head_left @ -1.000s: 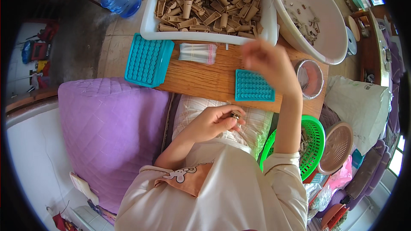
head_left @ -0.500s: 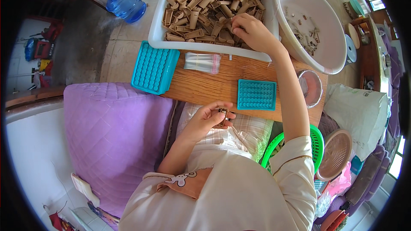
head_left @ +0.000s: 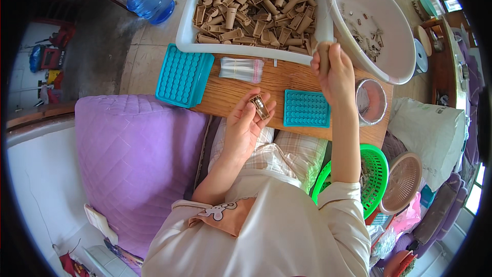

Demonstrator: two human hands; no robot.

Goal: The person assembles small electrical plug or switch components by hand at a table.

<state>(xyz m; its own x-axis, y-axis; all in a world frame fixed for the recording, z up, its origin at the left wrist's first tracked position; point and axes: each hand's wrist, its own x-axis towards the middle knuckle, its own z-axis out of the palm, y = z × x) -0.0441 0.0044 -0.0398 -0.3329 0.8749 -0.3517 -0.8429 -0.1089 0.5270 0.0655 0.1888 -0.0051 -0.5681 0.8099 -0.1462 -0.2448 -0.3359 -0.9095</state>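
Between the thumb and fingers of my left hand (head_left: 246,123) is a small brown half-shell case (head_left: 260,107), its hollow side up with shiny bits inside. It is held above my lap at the table's near edge. My right hand (head_left: 335,74) grips a brown half-round shell piece (head_left: 324,57), raised beside the near right corner of a white tray (head_left: 246,50). Similar brown shell pieces (head_left: 256,10) are heaped in that tray. A teal pad with rows of round bumps (head_left: 306,109) lies between my hands on the wooden table (head_left: 246,90).
Left on the table are stacked teal bumpy trays (head_left: 183,77) and clear plastic bags (head_left: 241,69). To the right stand a white basin (head_left: 394,66) with small metallic parts and a round tub (head_left: 370,101). A green basket (head_left: 378,174) is beside my right arm.
My right hand has moved from the heap toward me and to the right, bringing out a brown shell piece. My left hand has risen slightly, turning its case face up.
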